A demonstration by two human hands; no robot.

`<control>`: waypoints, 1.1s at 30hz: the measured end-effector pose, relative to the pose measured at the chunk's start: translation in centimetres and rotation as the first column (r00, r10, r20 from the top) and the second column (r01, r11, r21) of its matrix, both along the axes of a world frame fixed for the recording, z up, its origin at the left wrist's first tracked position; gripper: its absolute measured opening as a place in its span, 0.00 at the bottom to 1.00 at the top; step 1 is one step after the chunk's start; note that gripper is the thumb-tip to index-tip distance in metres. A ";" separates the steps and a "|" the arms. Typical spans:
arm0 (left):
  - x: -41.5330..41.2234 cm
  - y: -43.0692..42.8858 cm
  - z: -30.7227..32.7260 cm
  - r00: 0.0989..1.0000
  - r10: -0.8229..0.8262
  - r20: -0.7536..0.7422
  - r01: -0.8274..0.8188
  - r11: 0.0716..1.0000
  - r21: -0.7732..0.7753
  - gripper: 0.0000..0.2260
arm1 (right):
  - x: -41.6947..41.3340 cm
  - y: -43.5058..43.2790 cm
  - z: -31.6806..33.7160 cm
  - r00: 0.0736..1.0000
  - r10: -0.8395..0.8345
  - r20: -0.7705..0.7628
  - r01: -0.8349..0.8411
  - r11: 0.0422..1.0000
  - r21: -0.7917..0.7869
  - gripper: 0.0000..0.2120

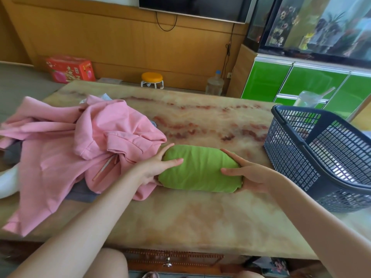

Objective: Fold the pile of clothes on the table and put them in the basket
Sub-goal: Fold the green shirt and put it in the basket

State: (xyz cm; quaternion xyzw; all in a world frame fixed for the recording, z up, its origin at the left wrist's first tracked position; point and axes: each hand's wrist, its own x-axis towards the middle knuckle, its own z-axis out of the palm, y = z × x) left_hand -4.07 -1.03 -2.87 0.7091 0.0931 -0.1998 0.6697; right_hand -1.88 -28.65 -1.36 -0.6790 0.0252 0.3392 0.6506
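The glossy marble-patterned table [180,221] carries a smooth green folded garment [200,171], rolled into a plump, pillow-like bundle near its middle. The left hand [158,167] clasps the bundle's left end and the right hand [246,175] its right end, each with the thumb on top and fingers wrapped round the edge. Touching the bundle on the left lies a crumpled pink fleece hoodie [80,141]. To the right stands a dark lattice plastic basket [321,157]. Beyond, on the floor, sit a round orange-topped stool [152,78] and a red carton [70,69] whose printing is too blurred to read.
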 end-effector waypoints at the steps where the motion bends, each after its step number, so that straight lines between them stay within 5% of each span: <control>1: -0.1 -0.2 -0.2 0.999 0.028 0.036 -0.028 1.000 0.001 0.31 | 0.0 0.0 -0.1 1.000 -0.002 0.007 0.002 1.000 -0.001 0.35; 11: -1.8 -1.4 -0.3 0.927 0.205 0.313 -0.211 0.977 -0.013 0.30 | -1.7 0.5 0.6 0.974 -0.143 0.176 0.129 0.988 0.089 0.39; 19: -1.9 -4.4 9.0 0.850 0.250 0.464 -0.215 0.968 -0.128 0.31 | -2.6 -2.4 12.2 0.906 -0.092 0.412 0.096 0.995 0.009 0.41; 26: 2.3 -15.7 15.5 0.819 0.242 0.520 -0.105 0.955 -0.279 0.34 | 0.7 -13.2 20.7 0.867 -0.067 0.494 0.138 0.984 -0.109 0.40; 31: 7.8 -26.7 16.7 0.840 0.222 0.496 -0.108 0.963 -0.248 0.36 | 5.1 -23.3 21.3 0.860 -0.108 0.498 0.206 0.967 -0.147 0.54; 33: 9.9 -30.6 15.8 0.867 0.203 0.455 -0.119 0.971 -0.207 0.36 | 7.2 -26.8 20.3 0.872 -0.132 0.471 0.235 0.958 -0.167 0.50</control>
